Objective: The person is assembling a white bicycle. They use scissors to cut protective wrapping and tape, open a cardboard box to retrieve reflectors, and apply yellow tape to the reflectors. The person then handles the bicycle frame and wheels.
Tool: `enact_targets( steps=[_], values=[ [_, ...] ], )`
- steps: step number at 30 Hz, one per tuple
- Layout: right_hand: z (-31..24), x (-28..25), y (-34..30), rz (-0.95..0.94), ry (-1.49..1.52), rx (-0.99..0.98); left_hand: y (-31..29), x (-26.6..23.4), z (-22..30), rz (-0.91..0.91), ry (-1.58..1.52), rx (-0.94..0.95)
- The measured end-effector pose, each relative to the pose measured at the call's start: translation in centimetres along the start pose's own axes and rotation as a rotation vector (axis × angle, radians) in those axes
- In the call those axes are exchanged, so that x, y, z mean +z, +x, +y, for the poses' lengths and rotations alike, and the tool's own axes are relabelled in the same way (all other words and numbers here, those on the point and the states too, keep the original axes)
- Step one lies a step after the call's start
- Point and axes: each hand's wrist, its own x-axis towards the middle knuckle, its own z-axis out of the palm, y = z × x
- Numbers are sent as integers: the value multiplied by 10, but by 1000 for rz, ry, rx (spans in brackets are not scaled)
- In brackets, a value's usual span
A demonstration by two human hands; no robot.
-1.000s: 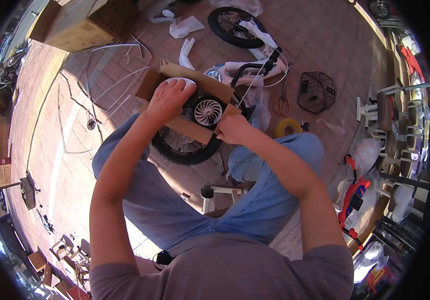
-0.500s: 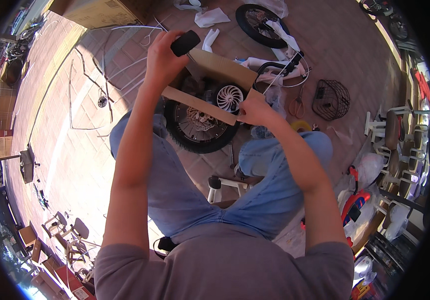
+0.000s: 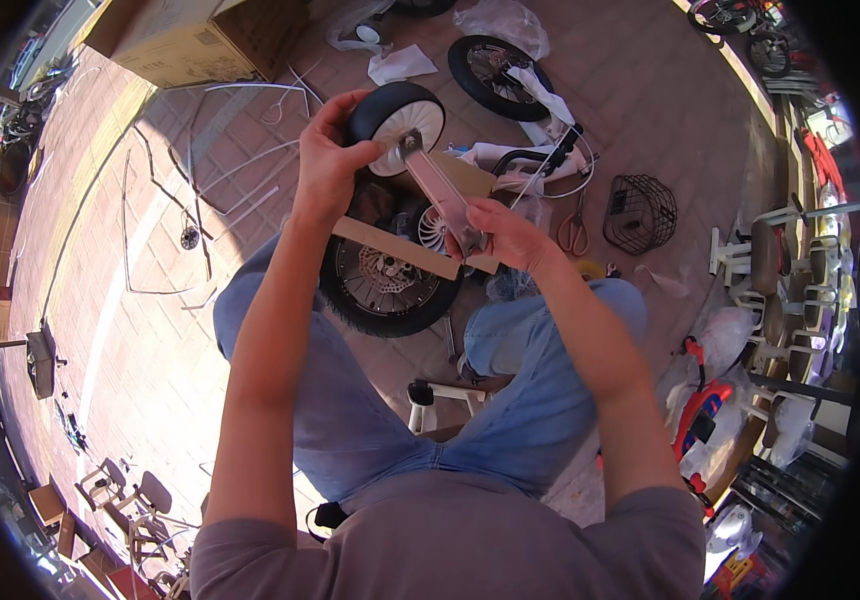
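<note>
Above the open carton [image 3: 397, 248], which stands in front of the person's knees, a small wheel [image 3: 410, 118] with a black tyre and white hub is held up, joined at its axle to a pale support arm [image 3: 438, 190]. The left hand [image 3: 328, 166] is closed round the tyre's left side, its thumb toward the hub; the right hand [image 3: 512, 232] grips the lower end of the arm, fingers folded round it, just over the carton's right end. As far as can be judged, unpacking is partly done: this wheel and its arm are clear of the carton and already fixed to each other, while a second white wheel [image 3: 432, 230] lies down inside it among dark parts too shadowed to make out. Nothing held is attached to the white frame [image 3: 553, 150], which lies on the paving beyond, partly wrapped. A large spoked wheel [image 3: 387, 285] with a brake disc shows beside the carton on the near side, though whether it is joined to anything is hidden. The wire basket [image 3: 640, 214] sits on the paving to the right, unmounted, with the scissors [image 3: 573, 236] just beside it, so much of the fitting appears left to do
</note>
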Motion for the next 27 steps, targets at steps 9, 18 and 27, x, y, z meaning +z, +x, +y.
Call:
enact_targets(
  steps=[9,18,27],
  values=[
    [1,-3,-15,668,-1171,-346,2,4,2,-132,-407,-99],
    [-27,12,-57,643,-2261,-1237,-21,38,11,-729,253,-468],
    [-41,40,-100,613,-2202,-1274,-58,61,18,-1116,-240,-937]
  ],
)
